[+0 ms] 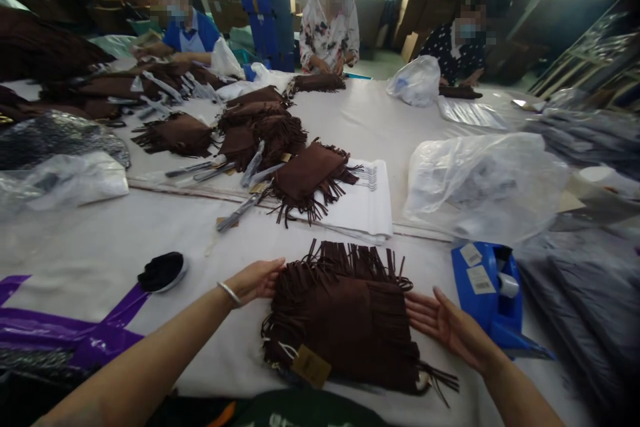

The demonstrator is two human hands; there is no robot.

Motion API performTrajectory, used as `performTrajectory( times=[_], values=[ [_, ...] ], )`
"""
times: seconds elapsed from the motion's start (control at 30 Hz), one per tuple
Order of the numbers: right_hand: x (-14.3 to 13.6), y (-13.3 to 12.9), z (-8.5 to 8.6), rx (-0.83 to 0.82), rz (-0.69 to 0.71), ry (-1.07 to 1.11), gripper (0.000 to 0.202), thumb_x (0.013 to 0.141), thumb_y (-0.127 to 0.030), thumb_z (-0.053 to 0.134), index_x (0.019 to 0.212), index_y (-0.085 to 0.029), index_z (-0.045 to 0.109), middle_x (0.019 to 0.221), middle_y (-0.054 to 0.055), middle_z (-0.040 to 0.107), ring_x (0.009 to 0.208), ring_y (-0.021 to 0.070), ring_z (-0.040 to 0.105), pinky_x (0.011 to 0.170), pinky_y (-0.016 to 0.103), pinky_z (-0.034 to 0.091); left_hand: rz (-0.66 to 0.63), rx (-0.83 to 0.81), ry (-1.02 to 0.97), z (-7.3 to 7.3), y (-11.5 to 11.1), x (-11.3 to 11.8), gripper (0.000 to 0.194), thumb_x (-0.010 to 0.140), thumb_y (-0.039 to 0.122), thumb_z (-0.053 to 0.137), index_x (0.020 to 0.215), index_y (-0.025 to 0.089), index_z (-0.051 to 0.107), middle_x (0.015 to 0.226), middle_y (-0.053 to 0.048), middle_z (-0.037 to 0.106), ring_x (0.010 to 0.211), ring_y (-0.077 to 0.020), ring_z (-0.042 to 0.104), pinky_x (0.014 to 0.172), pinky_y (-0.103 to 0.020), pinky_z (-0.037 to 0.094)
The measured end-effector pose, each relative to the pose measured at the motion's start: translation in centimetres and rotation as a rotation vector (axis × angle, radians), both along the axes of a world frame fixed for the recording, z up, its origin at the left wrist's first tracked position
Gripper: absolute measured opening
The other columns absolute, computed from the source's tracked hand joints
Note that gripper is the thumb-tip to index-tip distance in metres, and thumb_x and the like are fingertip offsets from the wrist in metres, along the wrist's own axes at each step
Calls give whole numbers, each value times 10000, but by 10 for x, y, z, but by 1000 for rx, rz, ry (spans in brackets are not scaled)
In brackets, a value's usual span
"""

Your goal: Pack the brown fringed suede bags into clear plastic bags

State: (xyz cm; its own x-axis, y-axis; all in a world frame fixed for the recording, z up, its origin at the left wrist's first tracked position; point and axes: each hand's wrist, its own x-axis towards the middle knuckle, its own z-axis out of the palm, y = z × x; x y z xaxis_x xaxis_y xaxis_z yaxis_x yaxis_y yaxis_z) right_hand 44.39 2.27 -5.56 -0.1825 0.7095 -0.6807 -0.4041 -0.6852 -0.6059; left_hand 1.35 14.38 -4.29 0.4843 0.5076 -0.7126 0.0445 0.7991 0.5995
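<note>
In front of me a dark brown fringed bag lies flat on the white table, its fringe spread along the top and sides. A tan paper tag on a white string rests at its lower left. My left hand, with a bracelet at the wrist, touches the bag's upper left edge, fingers stretched out. My right hand lies along the right edge, fingers extended and thumb apart. Beyond it, another brown fringed bag sits partly on a stack of white plastic bags.
A blue tape dispenser stands right of my right hand. Clear plastic bags lie behind it. Left are a black round pad and purple tape. Brown bags pile up at the far left. Several people work across the table.
</note>
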Motion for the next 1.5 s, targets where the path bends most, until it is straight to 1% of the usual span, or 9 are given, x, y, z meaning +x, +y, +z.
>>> performTrajectory(
  times=[0.2, 0.47, 0.6, 0.77, 0.87, 1.03, 1.2, 1.33, 1.5],
  values=[
    [-33, 74, 9, -36, 328, 186, 474, 906, -505, 411, 1093, -111, 596, 1107, 143, 658, 1085, 235, 595, 1008, 388, 411, -377, -246, -215, -17, 58, 39, 549, 825, 584, 533, 980, 69, 646, 880, -104, 703, 793, -197, 667, 818, -298, 499],
    [-61, 128, 8, 42, 472, 204, 434, 887, -437, 503, 1157, -107, 581, 1092, 115, 669, 1068, 224, 604, 1049, 402, 362, -491, -127, -313, -20, 77, 109, 559, 790, 601, 566, 1068, 120, 627, 960, -76, 700, 894, -222, 650, 918, -369, 458],
    [-67, 127, 28, 331, 612, -141, 441, 867, -459, 524, 1180, -157, 594, 1080, 79, 680, 1022, 268, 616, 1023, 505, 369, -620, 281, -186, 6, 57, 106, 603, 844, 632, 451, 1149, 133, 598, 1097, -83, 662, 999, -254, 618, 951, -384, 440],
    [-85, 61, 39, 860, 807, -593, 427, 873, -367, 531, 1294, -309, 497, 1419, 10, 414, 1336, 283, 307, 1120, 524, 174, -856, 1271, 13, 30, -6, 85, 563, 844, 495, 566, 1319, 210, 466, 1404, -102, 419, 1329, -300, 313, 1120, -482, 201],
    [-98, 8, 27, 978, 804, -772, 540, 849, -342, 568, 1360, -343, 395, 1486, -16, 275, 1389, 287, 159, 1129, 553, 103, -849, 1490, 141, 30, -46, 76, 575, 858, 495, 543, 1332, 186, 446, 1452, -142, 323, 1373, -307, 195, 1118, -507, 197],
    [-97, -36, 32, 1008, 631, -772, 441, 881, -310, 496, 1316, -369, 455, 1417, -18, 408, 1351, 298, 276, 1111, 576, 184, -826, 1493, 242, 26, -84, 69, 551, 907, 490, 456, 1358, 176, 406, 1419, -131, 385, 1366, -270, 232, 1123, -472, 219],
    [-105, 9, 61, 935, 280, -917, 375, 929, -358, 385, 1280, -308, 507, 1422, 8, 405, 1341, 252, 304, 1134, 501, 199, -782, 1546, 258, 24, -96, 73, 524, 898, 462, 493, 1304, 132, 469, 1375, -149, 445, 1330, -274, 319, 1117, -456, 241],
    [-141, 46, 43, 1026, 523, -1024, 445, 897, -409, 464, 1330, -314, 445, 1426, 3, 405, 1362, 240, 258, 1125, 492, 231, -600, 1528, 266, 37, -94, 49, 317, 935, 327, 464, 1201, 179, 552, 1213, -73, 603, 1187, -191, 504, 1086, -379, 317],
    [-168, 37, -2, 1117, 707, -1171, 482, 881, -427, 488, 1346, -312, 426, 1435, 20, 390, 1347, 266, 288, 1114, 538, 203, -211, 1487, 509, 51, -107, -17, 221, 916, 246, 484, 1079, 175, 616, 1009, -92, 661, 1014, -199, 576, 948, -385, 453]
  ],
)
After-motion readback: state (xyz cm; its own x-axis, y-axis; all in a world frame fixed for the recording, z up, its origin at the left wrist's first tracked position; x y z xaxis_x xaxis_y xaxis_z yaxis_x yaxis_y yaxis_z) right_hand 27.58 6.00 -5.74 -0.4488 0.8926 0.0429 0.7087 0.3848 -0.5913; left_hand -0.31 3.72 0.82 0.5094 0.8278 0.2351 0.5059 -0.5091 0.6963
